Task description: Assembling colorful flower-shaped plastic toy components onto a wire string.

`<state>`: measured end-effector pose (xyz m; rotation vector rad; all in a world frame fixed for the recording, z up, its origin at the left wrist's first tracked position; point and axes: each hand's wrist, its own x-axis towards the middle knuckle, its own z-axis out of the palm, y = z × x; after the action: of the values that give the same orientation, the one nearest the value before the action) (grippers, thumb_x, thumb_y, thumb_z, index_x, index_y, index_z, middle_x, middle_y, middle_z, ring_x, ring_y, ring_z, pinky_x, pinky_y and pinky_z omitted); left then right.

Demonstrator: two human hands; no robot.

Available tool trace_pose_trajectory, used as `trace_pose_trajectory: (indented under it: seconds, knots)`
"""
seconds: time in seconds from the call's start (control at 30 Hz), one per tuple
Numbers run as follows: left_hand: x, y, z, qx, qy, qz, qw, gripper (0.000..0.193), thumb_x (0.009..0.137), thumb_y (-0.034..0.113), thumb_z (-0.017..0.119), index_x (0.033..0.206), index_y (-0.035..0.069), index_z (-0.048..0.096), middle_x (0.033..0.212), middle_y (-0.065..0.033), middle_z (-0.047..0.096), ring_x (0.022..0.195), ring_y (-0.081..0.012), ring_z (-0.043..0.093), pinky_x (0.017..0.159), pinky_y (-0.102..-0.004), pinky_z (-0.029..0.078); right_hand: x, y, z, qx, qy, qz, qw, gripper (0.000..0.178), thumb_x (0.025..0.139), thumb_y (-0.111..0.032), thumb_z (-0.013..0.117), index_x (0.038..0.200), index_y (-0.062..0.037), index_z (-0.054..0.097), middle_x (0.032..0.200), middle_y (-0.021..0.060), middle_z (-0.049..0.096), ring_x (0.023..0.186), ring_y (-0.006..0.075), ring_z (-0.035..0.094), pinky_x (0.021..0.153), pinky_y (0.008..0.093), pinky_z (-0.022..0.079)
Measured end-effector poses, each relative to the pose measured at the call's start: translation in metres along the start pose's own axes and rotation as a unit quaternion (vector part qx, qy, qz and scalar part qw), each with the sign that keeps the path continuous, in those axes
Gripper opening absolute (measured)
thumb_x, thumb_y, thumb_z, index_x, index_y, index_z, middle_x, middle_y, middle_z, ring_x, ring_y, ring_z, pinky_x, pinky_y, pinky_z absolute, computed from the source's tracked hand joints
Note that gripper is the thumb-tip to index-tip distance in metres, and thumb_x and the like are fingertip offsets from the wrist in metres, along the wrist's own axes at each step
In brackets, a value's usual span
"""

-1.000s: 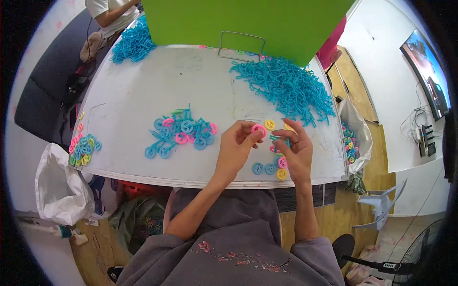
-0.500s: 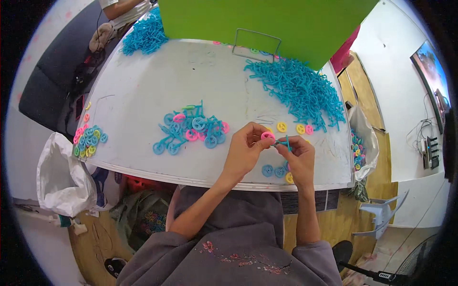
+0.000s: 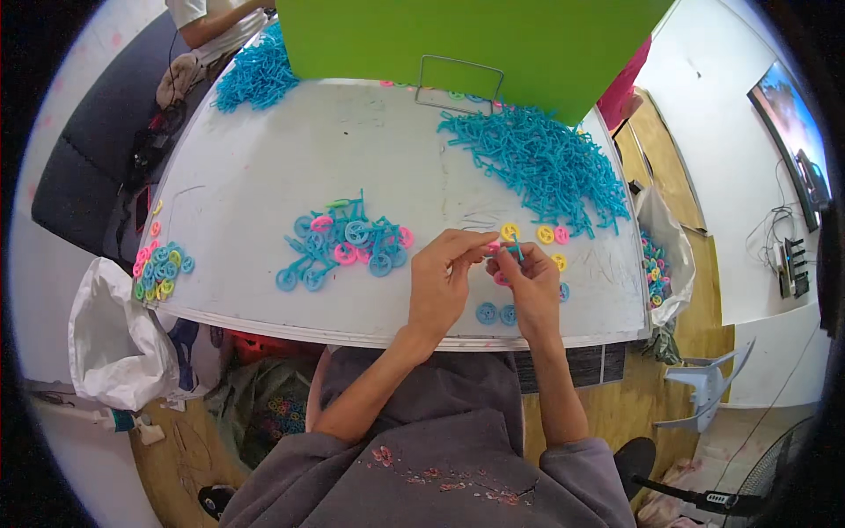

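My left hand [image 3: 440,275] is closed at the fingertips on a small pink plastic wheel [image 3: 493,249], mostly hidden by the fingers. Close against it, my right hand [image 3: 537,295] pinches a teal plastic toy-bike frame [image 3: 517,250]. A second bit of pink [image 3: 501,278] shows below the right fingertips; I cannot tell whether it is held. Loose blue wheels [image 3: 487,313] lie just under the hands, and yellow wheels [image 3: 546,234] lie beyond the right hand. To the left is a heap of small toy bikes [image 3: 348,242] with blue and pink wheels.
Large piles of teal frames stand at the back right [image 3: 546,167] and back left [image 3: 257,75]. A green panel [image 3: 440,44] rises at the far side, with a wire stand [image 3: 459,60] before it. Mixed wheels [image 3: 164,267] lie at the left edge. White sacks [image 3: 119,334] flank the table.
The pink wheel and the teal frame have come closer together, and my fingers now cover more of the wheel. Both hands have shifted slightly left in the picture, as has the whole scene.
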<state>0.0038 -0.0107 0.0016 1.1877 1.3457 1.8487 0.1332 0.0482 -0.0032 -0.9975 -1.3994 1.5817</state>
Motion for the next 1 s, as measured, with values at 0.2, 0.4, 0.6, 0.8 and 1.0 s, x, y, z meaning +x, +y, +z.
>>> trace_pose_trajectory:
  seconds: [0.2,0.4,0.6,0.8,1.0]
  knots:
    - [0.003,0.007,-0.006,0.005,0.019,-0.087,0.996,0.017,0.091,0.002,0.056,0.105,0.002,0.067,0.087,-0.0071,0.067,0.078,-0.0123,0.062,0.074,-0.0245,0.050,-0.002,-0.010,0.008,-0.111,0.013,-0.127,0.986,0.022,0.087,0.000,0.063,0.109,0.0021,0.060,0.086,0.0076,0.068,0.078,0.0124,0.066,0.064,0.0237,0.051]
    - [0.001,0.001,-0.003,-0.001,0.009,-0.128,0.992,0.018,0.092,0.008,0.058,0.106,-0.001,0.066,0.092,-0.0082,0.068,0.081,-0.0130,0.065,0.075,-0.0260,0.054,-0.002,-0.010,0.007,-0.267,0.036,-0.215,0.939,0.012,0.086,0.001,0.063,0.097,0.0021,0.066,0.075,0.0062,0.069,0.070,0.0100,0.065,0.061,0.0214,0.049]
    - [0.001,-0.004,-0.002,-0.035,0.023,-0.104,0.994,0.018,0.092,0.008,0.059,0.105,-0.003,0.066,0.094,-0.0098,0.069,0.080,-0.0127,0.065,0.074,-0.0263,0.055,0.000,-0.004,0.014,-0.189,0.066,-0.164,0.966,0.007,0.087,-0.002,0.063,0.090,0.0031,0.066,0.070,0.0031,0.066,0.065,0.0048,0.059,0.058,0.0189,0.045]
    - [0.000,-0.003,0.001,0.004,0.021,-0.106,0.994,0.017,0.091,0.005,0.060,0.104,-0.004,0.066,0.091,-0.0094,0.069,0.081,-0.0119,0.065,0.075,-0.0258,0.055,0.001,-0.010,0.017,-0.139,0.083,-0.098,0.982,0.008,0.087,-0.004,0.064,0.088,0.0044,0.066,0.072,0.0029,0.065,0.065,0.0042,0.057,0.058,0.0173,0.043]
    - [0.006,-0.002,-0.004,-0.005,0.050,-0.101,0.994,0.017,0.091,0.004,0.059,0.104,-0.005,0.066,0.091,-0.0098,0.068,0.080,-0.0126,0.065,0.075,-0.0254,0.054,0.001,-0.014,0.018,-0.119,0.035,-0.090,0.988,0.011,0.087,-0.004,0.065,0.094,0.0047,0.066,0.077,0.0059,0.068,0.070,0.0074,0.061,0.064,0.0194,0.049]
